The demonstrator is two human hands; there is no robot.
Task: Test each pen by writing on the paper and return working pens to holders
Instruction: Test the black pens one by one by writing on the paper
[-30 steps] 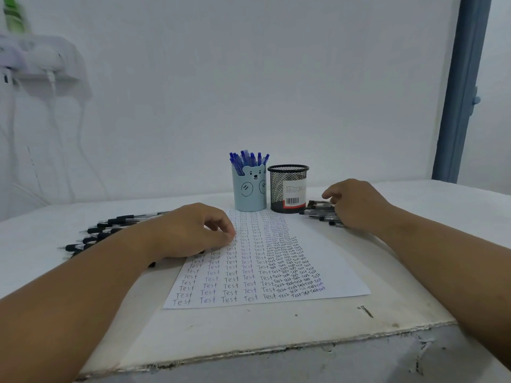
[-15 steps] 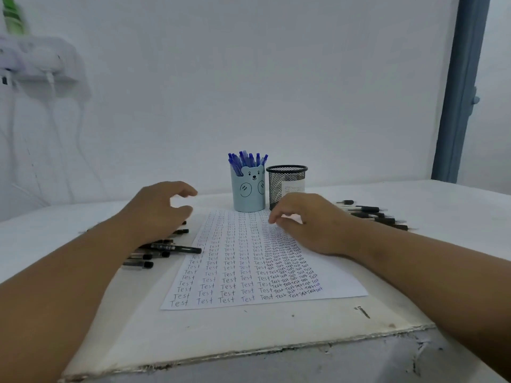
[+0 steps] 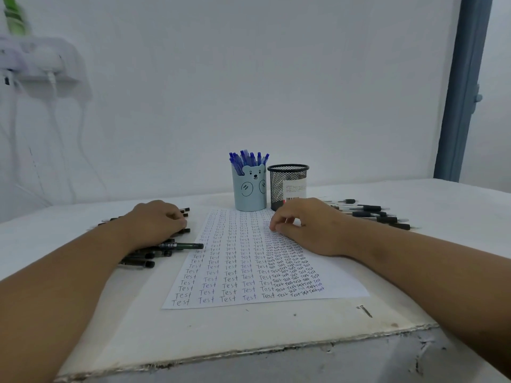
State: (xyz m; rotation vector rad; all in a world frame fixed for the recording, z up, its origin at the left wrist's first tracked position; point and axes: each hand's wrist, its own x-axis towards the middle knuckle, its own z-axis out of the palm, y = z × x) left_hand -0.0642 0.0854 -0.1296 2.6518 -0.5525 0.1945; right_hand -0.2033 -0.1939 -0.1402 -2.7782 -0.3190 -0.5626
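My left hand (image 3: 156, 223) lies knuckles-up on a heap of black pens (image 3: 143, 258) left of the paper (image 3: 249, 266), and it hides most of them; only their ends poke out beside and under my fingers. My fingers curl down over the pens, but I cannot tell whether they have hold of one. One dark pen (image 3: 182, 246) sticks out from under my palm, its tip just touching the paper's left edge.

My right hand (image 3: 309, 225) rests on the upper right part of the paper, fingers curled with the tips close together at the sheet. Whether anything is pinched there is too small to make out. It covers part of the writing, rows of the word "Test" that grow cramped and hard to read toward the right side.

A second bunch of black pens (image 3: 370, 214) lies on the table (image 3: 249, 333) beyond my right wrist, partly hidden by it. Behind the paper stand a blue bear cup (image 3: 250, 192) full of blue pens (image 3: 247, 158) and, just beside it, a black mesh holder (image 3: 287, 183), its base cut off by my right hand; what is inside is unclear.
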